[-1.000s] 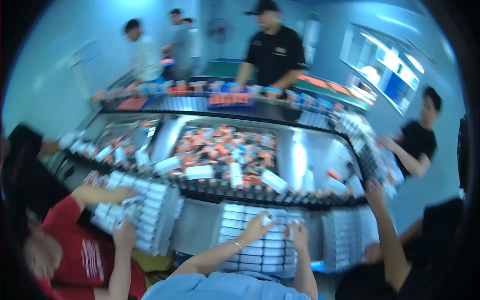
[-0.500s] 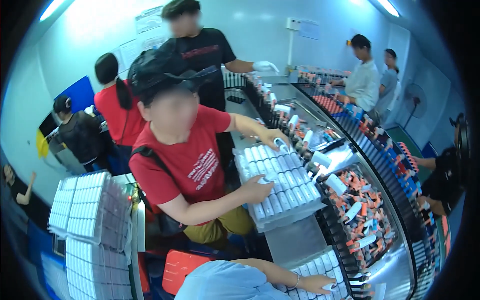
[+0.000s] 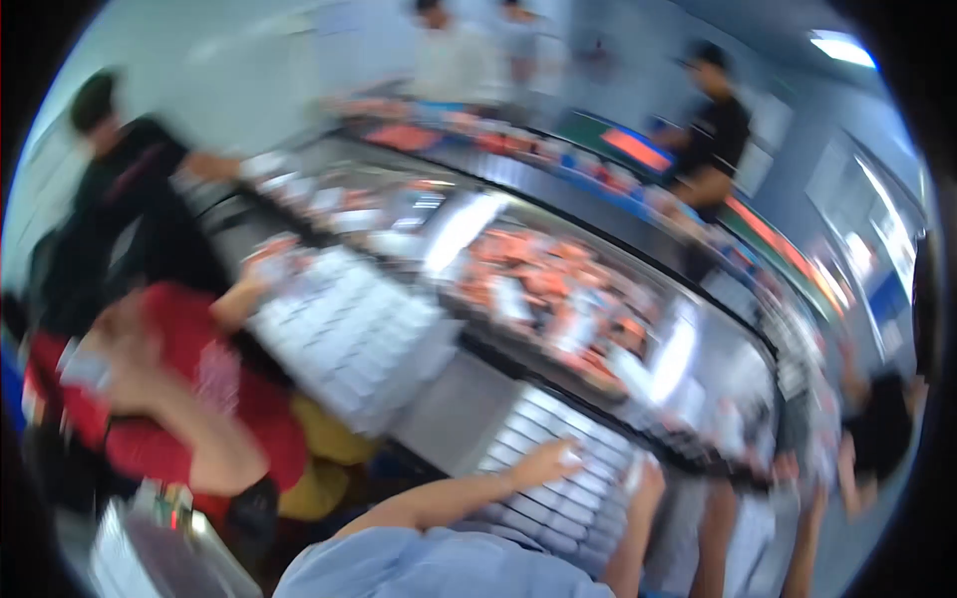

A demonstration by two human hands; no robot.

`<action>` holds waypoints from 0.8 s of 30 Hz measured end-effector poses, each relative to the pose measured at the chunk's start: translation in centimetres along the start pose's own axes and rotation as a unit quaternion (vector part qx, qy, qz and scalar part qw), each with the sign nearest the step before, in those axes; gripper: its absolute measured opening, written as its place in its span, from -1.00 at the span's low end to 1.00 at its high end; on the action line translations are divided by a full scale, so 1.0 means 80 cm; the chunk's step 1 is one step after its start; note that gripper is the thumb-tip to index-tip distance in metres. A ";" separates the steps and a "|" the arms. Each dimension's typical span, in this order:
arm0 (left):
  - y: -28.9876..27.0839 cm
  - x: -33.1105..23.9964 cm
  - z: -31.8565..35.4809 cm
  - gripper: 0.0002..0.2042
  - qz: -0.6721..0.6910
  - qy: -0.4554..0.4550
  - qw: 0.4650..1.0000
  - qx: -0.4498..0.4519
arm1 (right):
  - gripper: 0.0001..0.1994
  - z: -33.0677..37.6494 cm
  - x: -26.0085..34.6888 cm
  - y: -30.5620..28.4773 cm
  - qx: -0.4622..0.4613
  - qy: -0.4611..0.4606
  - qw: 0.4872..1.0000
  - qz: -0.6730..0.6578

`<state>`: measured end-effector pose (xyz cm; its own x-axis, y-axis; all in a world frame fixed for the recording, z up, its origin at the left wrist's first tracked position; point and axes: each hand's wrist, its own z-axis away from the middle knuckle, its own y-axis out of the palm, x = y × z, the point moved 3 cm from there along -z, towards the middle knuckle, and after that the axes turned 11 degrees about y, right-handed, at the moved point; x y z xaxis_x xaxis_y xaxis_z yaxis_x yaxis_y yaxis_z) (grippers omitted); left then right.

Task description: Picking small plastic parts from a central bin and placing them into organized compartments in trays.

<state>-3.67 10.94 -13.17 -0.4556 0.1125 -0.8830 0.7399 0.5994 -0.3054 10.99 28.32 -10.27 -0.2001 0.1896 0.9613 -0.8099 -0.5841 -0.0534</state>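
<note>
While the whole view is smeared by motion, your left hand [image 3: 543, 464] rests on the flat tray of white rectangular packets [image 3: 558, 488] lying on the grey metal tabletop [image 3: 454, 409] straight in front of you. Its fingers [image 3: 570, 456] look loosely curled on one packet, though you cannot tell whether they grip it. Your right hand [image 3: 646, 478] sits at the tray's right edge; its fingers are too blurred to judge. Beyond the tray runs a shiny trough of orange and white packets [image 3: 543, 289]. Left of the tray, a person in a red shirt [image 3: 199, 399] leans over a second stack of white packets [image 3: 344, 334].
</note>
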 end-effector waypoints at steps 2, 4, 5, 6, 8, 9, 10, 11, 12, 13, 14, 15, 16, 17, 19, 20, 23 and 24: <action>-0.014 -0.013 -0.004 -0.64 -0.032 0.023 0.999 -0.009 | -0.79 0.017 0.020 0.009 -0.022 0.010 0.999 -0.026; -0.019 -0.001 -0.003 -0.66 -0.041 0.045 0.998 -0.012 | -0.79 0.021 0.026 0.007 -0.022 -0.018 0.999 -0.023; -0.018 -0.014 -0.009 -0.68 -0.038 0.033 0.999 -0.002 | -0.80 0.024 0.022 -0.007 -0.018 -0.030 0.999 -0.022; -0.012 -0.014 -0.010 -0.68 -0.032 0.033 0.999 0.000 | -0.80 0.030 0.030 -0.015 -0.040 -0.027 0.998 -0.033; -0.006 -0.019 -0.012 -0.69 -0.024 0.021 0.999 0.007 | -0.81 0.043 0.047 -0.033 -0.054 -0.038 0.998 -0.015; -0.005 -0.018 -0.013 -0.69 -0.021 0.025 0.999 0.006 | -0.81 0.049 0.055 -0.037 -0.064 -0.040 0.997 -0.020; -0.004 -0.019 -0.012 -0.70 -0.019 0.026 0.999 0.003 | -0.82 0.056 0.064 -0.041 -0.085 -0.044 0.995 -0.015; -0.005 -0.022 -0.012 -0.70 -0.015 0.024 1.000 0.004 | -0.83 0.060 0.068 -0.044 -0.104 -0.048 0.993 -0.010; -0.004 -0.021 -0.012 -0.70 -0.015 0.027 1.000 0.008 | -0.86 0.057 0.066 -0.053 -0.108 -0.086 0.990 0.003; -0.005 -0.020 -0.011 -0.70 -0.012 0.033 0.999 0.008 | -0.85 0.060 0.076 -0.059 -0.138 -0.107 0.984 0.027; -0.005 -0.020 -0.011 -0.70 -0.010 0.038 0.999 0.006 | -0.83 0.061 0.091 -0.064 -0.167 -0.128 0.976 0.051; -0.007 -0.019 -0.010 -0.70 -0.012 0.037 0.999 0.004 | -0.78 0.063 0.109 -0.072 -0.182 -0.180 0.958 0.131; -0.008 -0.019 -0.011 -0.70 -0.020 0.039 0.999 0.003 | -0.76 0.061 0.120 -0.078 -0.221 -0.204 0.945 0.128; -0.008 -0.020 -0.010 -0.70 -0.027 0.041 0.999 0.001 | -0.74 0.062 0.134 -0.089 -0.233 -0.203 0.939 0.148; -0.009 -0.022 -0.011 -0.70 -0.029 0.048 0.998 -0.002 | -0.73 0.065 0.162 -0.100 -0.254 -0.218 0.933 0.131; -0.009 -0.023 -0.011 -0.71 -0.030 0.053 0.998 -0.003 | -0.73 0.065 0.174 -0.107 -0.261 -0.247 0.913 0.191; -0.008 -0.023 -0.012 -0.71 -0.026 0.048 0.999 0.001 | -0.64 0.050 0.202 -0.124 -0.243 -0.353 0.791 0.437; -0.010 -0.017 -0.010 -0.71 -0.024 0.045 0.999 -0.004 | -0.61 0.038 0.209 -0.116 -0.181 -0.351 0.808 0.437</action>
<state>-4.07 10.90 -11.47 -0.5329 0.1537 -0.8321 0.7124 0.6121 -0.3432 16.88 34.50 7.13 -0.5240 -0.7388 0.4238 -0.6622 0.0404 -0.7483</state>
